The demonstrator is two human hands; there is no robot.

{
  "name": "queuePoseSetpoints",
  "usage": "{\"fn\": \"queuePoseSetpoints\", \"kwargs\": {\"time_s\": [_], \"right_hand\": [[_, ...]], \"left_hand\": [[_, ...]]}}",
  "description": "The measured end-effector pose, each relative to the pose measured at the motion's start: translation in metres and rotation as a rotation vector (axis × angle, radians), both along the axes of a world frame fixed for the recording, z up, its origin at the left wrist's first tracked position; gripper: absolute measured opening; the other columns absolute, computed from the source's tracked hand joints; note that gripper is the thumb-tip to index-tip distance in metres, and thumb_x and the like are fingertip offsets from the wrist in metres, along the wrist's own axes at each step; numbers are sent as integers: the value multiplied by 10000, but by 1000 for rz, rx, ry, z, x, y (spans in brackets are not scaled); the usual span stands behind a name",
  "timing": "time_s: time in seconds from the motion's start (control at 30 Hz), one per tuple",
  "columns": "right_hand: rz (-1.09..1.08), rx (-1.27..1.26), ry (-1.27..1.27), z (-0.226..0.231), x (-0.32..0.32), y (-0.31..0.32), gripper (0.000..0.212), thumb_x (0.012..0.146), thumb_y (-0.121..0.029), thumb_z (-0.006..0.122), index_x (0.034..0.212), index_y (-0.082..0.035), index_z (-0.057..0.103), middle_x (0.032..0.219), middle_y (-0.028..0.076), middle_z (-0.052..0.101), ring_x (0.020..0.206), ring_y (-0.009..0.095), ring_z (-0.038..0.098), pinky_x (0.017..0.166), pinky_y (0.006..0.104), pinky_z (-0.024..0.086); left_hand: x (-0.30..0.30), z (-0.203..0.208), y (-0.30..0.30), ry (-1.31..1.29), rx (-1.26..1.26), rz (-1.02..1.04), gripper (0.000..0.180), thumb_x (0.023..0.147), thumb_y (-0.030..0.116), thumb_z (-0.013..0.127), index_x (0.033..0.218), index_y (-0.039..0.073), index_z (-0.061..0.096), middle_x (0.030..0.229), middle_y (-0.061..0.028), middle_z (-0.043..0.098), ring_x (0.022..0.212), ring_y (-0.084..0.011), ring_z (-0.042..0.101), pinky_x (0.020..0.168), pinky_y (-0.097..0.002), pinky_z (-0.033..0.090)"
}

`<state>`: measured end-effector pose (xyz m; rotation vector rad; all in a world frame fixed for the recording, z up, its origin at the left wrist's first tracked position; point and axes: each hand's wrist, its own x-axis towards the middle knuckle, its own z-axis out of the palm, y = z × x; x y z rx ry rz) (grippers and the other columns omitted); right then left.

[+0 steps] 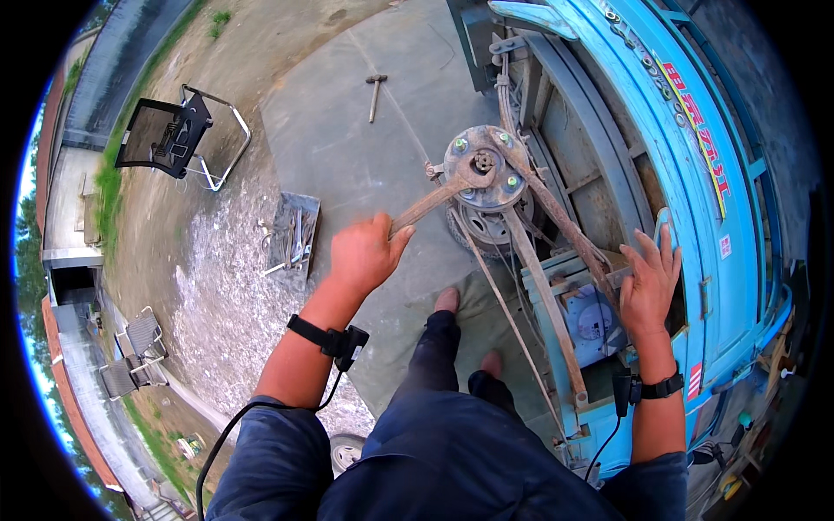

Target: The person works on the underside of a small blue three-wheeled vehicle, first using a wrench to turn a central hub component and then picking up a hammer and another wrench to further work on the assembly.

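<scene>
My left hand (365, 252) is closed round the handle of a large rusty open-end wrench (432, 200). The wrench's jaw sits at the middle of a round rusty hub (499, 196), around the centre nut or shaft end (483, 162); its exact grip there is hard to make out. Several bolts with greenish heads ring the hub's face. My right hand (647, 286) is raised with its fingers spread and holds nothing. It is beside the blue truck body (680, 187), near the upper end of a rusty bar (565, 221); whether it touches either, I cannot tell.
A hammer (373, 97) lies on the concrete ahead. To the left are a metal tool box (300, 208) and a black folding chair (165, 135). A wheel (488, 233) stands under the hub; a taut rope (495, 295) and a metal bar (547, 304) slant down toward me.
</scene>
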<state>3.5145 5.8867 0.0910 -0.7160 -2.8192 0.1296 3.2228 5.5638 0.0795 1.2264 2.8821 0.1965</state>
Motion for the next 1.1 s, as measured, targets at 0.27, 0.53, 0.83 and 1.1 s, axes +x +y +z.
{"fn": "queuePoseSetpoints", "kwargs": {"time_s": [0.27, 0.53, 0.83, 1.1], "right_hand": [[-21, 32, -36, -2, -4, -4, 348, 807, -134, 647, 1153, -106, 678, 1376, 102, 547, 1460, 364, 294, 1183, 603, 160], [-10, -206, 15, -17, -73, -55, 392, 901, -263, 646, 1269, -129, 616, 1201, 143, 604, 1162, 380, 561, 964, 513, 446], [-124, -419, 130, -52, -87, -46, 353, 969, -270, 568, 1311, -198, 618, 956, 193, 643, 859, 427, 634, 733, 493, 518], [-153, -488, 126, -48, -87, -49, 336, 968, -268, 579, 1290, -191, 642, 1023, 201, 670, 904, 427, 644, 759, 479, 529]], "left_hand": [[0, -4, 2, 25, 41, 7, 392, 879, 410, 684, 741, 73, 539, 613, -131, 592, 572, -343, 607, 489, -463, 460], [-4, -4, 0, 41, 84, -17, 400, 878, 414, 685, 726, 74, 539, 609, -125, 592, 559, -337, 606, 480, -455, 459], [-16, -5, -3, 23, 81, -66, 414, 882, 451, 674, 737, 82, 553, 641, -112, 614, 569, -329, 618, 483, -434, 468], [-54, -1, -5, -4, 43, -175, 430, 887, 470, 666, 747, 78, 559, 610, -122, 601, 560, -341, 615, 486, -448, 466]]}}
